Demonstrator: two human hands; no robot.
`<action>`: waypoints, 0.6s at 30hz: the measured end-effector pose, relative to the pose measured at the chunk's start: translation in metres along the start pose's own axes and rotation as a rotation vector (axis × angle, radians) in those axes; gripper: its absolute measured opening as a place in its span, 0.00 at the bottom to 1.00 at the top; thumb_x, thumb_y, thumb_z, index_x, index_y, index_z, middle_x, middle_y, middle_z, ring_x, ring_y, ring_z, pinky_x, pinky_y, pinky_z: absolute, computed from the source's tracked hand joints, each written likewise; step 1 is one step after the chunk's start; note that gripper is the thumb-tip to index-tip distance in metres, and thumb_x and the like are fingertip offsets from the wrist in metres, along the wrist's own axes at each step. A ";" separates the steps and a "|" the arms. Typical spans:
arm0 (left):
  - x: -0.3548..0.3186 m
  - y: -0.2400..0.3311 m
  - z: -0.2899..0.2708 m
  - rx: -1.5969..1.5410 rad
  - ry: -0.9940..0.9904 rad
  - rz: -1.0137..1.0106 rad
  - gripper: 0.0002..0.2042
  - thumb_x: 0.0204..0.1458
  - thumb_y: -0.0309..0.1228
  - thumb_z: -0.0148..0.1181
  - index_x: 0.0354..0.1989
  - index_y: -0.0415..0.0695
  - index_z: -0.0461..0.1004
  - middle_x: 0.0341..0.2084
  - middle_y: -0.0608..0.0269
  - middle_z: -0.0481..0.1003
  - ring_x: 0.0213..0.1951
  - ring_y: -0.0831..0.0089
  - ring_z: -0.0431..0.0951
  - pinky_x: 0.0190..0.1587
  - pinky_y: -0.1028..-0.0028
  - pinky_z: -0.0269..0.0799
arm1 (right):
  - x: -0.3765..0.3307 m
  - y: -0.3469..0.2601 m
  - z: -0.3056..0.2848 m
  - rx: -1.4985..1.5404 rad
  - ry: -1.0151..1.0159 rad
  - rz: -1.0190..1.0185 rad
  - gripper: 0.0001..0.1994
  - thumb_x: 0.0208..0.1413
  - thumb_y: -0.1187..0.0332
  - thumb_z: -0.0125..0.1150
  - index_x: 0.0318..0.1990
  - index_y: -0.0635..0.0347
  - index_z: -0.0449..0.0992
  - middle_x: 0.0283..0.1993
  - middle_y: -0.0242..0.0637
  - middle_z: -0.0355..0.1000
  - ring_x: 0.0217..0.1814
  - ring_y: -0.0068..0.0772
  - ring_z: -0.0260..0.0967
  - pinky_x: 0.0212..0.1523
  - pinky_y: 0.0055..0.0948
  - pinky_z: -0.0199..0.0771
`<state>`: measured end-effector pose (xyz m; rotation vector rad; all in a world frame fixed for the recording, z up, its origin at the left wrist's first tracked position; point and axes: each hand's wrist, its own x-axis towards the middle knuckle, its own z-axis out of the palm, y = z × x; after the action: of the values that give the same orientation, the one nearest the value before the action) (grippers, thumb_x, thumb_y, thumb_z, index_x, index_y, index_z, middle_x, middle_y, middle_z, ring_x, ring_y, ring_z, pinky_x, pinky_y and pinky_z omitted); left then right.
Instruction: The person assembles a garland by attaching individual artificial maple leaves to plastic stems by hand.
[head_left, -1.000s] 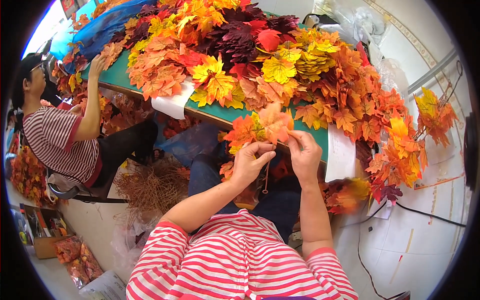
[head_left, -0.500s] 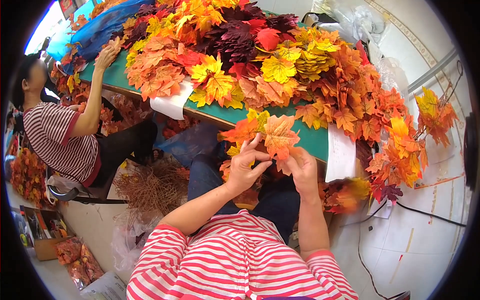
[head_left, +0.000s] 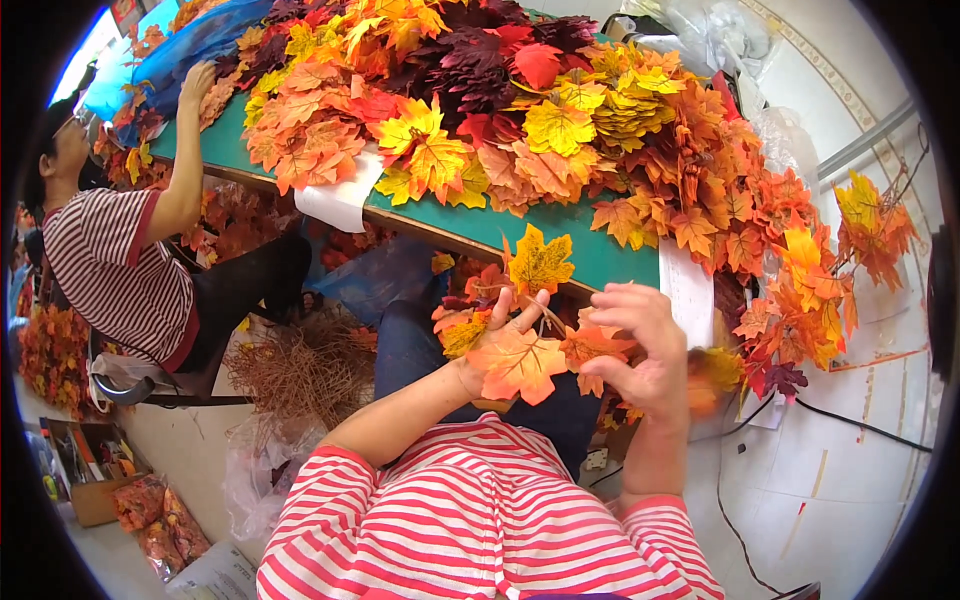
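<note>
In front of my lap, my left hand [head_left: 492, 352] grips an artificial maple leaf branch by its stem. Two of its fingers stick up among the leaves. A yellow leaf [head_left: 541, 262] stands at the top of the branch, and a pale orange leaf [head_left: 522, 366] covers much of the palm. On the right side hangs a darker orange leaf [head_left: 592, 345]. Close beside that leaf is my right hand [head_left: 648, 345], its fingers curved and apart, apparently holding nothing. Whether its thumb touches the leaf I cannot tell.
A green table [head_left: 470, 226] carries heaped artificial leaves [head_left: 560, 130] in orange, yellow, red and dark purple. White papers [head_left: 686, 290] hang over its edge. Left, a co-worker in a striped shirt [head_left: 120, 270] reaches onto the table. Brown stems [head_left: 305, 375] lie below; a black cable [head_left: 860, 427] crosses the floor.
The branch has come lower and turned, so the yellow leaf now points up. My right hand has let go of the pale leaf and moved right, fingers spreading. The co-worker's hand has shifted left.
</note>
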<state>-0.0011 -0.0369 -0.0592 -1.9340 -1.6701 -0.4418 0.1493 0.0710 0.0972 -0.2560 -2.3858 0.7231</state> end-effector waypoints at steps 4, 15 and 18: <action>-0.007 0.002 0.005 -0.156 0.080 0.003 0.24 0.48 0.46 0.44 0.56 0.60 0.65 0.56 0.72 0.64 0.66 0.54 0.48 0.62 0.39 0.22 | -0.005 -0.004 0.010 -0.137 -0.099 -0.027 0.14 0.33 0.67 0.70 0.31 0.56 0.76 0.33 0.32 0.72 0.40 0.36 0.68 0.47 0.34 0.63; -0.004 0.002 -0.010 -0.527 0.328 -0.252 0.10 0.42 0.35 0.57 0.34 0.55 0.79 0.32 0.73 0.75 0.61 0.49 0.59 0.61 0.38 0.20 | -0.030 0.018 0.015 -0.097 -0.046 0.019 0.10 0.33 0.76 0.68 0.27 0.56 0.76 0.25 0.31 0.70 0.32 0.34 0.68 0.46 0.35 0.65; 0.001 0.002 -0.016 -0.556 0.320 -0.236 0.10 0.43 0.35 0.55 0.34 0.54 0.78 0.31 0.73 0.76 0.61 0.50 0.59 0.60 0.38 0.19 | -0.037 0.019 0.016 -0.084 -0.033 0.072 0.09 0.33 0.76 0.68 0.26 0.56 0.76 0.24 0.31 0.69 0.31 0.34 0.68 0.47 0.36 0.65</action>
<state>0.0027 -0.0464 -0.0461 -1.8882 -1.6774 -1.3524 0.1686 0.0676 0.0574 -0.3696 -2.4525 0.6650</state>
